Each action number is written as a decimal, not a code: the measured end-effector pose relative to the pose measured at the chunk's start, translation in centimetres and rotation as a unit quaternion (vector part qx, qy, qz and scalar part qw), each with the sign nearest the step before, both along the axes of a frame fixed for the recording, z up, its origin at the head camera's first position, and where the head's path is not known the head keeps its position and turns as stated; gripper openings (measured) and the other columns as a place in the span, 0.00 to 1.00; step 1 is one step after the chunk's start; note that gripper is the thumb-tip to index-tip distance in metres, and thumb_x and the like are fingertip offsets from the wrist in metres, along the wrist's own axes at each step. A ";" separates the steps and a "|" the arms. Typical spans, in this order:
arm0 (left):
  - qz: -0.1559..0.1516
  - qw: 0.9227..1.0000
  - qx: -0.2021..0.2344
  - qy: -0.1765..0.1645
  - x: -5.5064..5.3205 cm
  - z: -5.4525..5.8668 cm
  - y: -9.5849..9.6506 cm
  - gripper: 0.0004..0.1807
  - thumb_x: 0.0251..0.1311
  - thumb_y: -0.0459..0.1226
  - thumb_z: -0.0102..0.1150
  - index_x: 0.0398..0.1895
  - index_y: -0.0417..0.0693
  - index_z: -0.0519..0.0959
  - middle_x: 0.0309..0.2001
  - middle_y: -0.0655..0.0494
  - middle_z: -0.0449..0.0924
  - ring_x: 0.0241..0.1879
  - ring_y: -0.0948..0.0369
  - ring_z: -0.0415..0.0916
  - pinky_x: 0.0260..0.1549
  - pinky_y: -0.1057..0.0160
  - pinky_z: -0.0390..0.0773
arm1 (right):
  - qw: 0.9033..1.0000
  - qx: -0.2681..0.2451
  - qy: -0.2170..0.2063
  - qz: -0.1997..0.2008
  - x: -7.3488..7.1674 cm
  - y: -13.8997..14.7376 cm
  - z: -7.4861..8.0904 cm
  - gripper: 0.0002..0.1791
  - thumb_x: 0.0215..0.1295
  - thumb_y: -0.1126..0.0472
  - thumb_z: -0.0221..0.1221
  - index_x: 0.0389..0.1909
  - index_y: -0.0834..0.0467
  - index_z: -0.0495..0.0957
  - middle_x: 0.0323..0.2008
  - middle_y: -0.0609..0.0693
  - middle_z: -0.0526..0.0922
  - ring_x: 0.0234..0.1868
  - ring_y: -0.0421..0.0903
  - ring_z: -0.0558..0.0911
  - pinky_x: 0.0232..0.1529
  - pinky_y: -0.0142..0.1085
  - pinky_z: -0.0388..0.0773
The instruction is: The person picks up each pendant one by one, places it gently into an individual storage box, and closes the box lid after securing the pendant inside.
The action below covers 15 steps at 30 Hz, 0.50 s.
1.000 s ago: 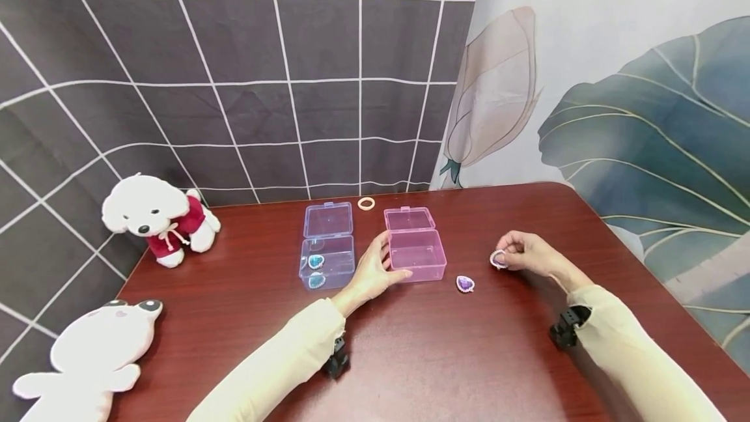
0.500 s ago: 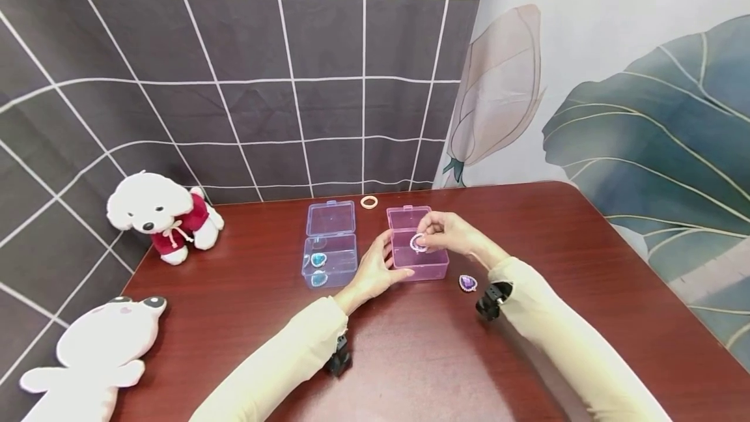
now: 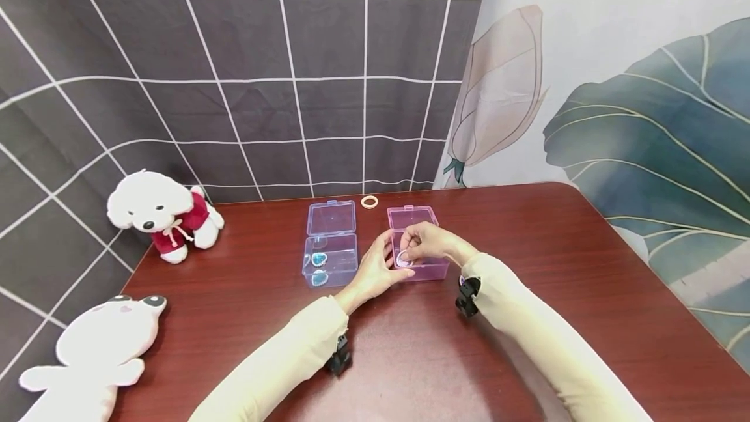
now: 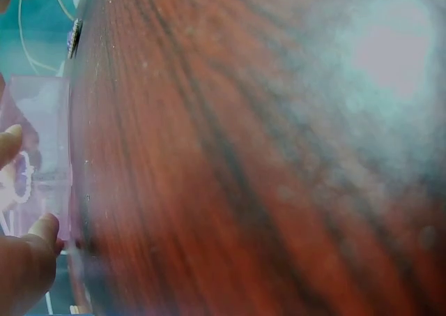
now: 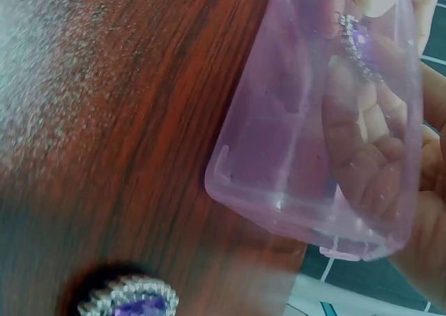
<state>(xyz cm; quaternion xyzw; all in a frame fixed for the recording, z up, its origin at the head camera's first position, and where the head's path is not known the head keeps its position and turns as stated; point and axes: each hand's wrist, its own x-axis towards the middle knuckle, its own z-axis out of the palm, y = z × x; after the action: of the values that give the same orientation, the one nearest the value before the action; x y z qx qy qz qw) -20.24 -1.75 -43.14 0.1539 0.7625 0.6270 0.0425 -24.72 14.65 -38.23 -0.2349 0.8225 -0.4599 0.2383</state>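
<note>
A clear pink plastic box (image 3: 435,271) stands on the table with its lid folded back. My left hand (image 3: 375,271) holds it at the left side, thumb along the front wall and fingers behind. Inside the box, my right hand (image 3: 432,243) pinches a purple heart-shaped gem with a beaded silver rim (image 3: 402,258). Through the pink wall in the right wrist view, this gem (image 5: 362,44) shows near the fingertips. Another purple gem (image 5: 136,302) lies on the table right of the box; the right wrist camera mostly hides it in the head view.
An open clear blue box (image 3: 346,272) with blue gems (image 3: 319,259) inside stands left of my left hand. Behind is a wooden ring (image 3: 370,202). A plush dog (image 3: 152,210) and a white plush toy (image 3: 105,337) occupy the table's left side.
My right hand has moved left from the table's right side into the pink box, carrying the purple gem, and has lowered inside it. The left hand stays at the box.
</note>
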 end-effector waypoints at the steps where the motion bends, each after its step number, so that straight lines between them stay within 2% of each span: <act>1: 0.001 1.000 -0.003 0.001 0.0 0.0 0.0 0.48 0.44 0.27 0.70 0.68 0.33 0.52 0.69 0.36 0.54 0.67 0.44 0.58 0.62 0.54 0.68 | 1.000 0.008 0.002 0.006 0.0 -0.1 -0.1 0.06 0.54 0.74 0.61 0.29 0.71 0.73 0.17 0.44 0.75 0.19 0.34 0.73 0.22 0.22 0.73; 8: 0.005 1.000 -0.018 0.005 0.1 0.2 0.0 0.48 0.44 0.27 0.70 0.68 0.33 0.54 0.68 0.36 0.55 0.66 0.44 0.60 0.61 0.55 0.69 | 0.996 0.072 0.037 0.038 -0.1 -0.6 -0.6 0.03 0.50 0.76 0.59 0.27 0.69 0.75 0.18 0.44 0.74 0.20 0.33 0.70 0.22 0.21 0.67; 15: 0.004 0.999 -0.031 0.014 0.2 0.4 -0.1 0.48 0.44 0.27 0.70 0.68 0.33 0.54 0.68 0.35 0.55 0.65 0.44 0.61 0.60 0.55 0.71 | 0.992 0.098 0.063 0.055 0.1 -1.0 -0.6 0.03 0.49 0.77 0.58 0.27 0.69 0.76 0.19 0.46 0.76 0.20 0.33 0.69 0.22 0.21 0.66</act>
<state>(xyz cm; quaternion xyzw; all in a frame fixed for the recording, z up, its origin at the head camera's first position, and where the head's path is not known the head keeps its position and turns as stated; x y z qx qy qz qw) -20.03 -1.89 -42.75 0.1588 0.7828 0.6006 0.0341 -24.66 13.66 -38.88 -0.2834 0.8629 -0.3476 0.2331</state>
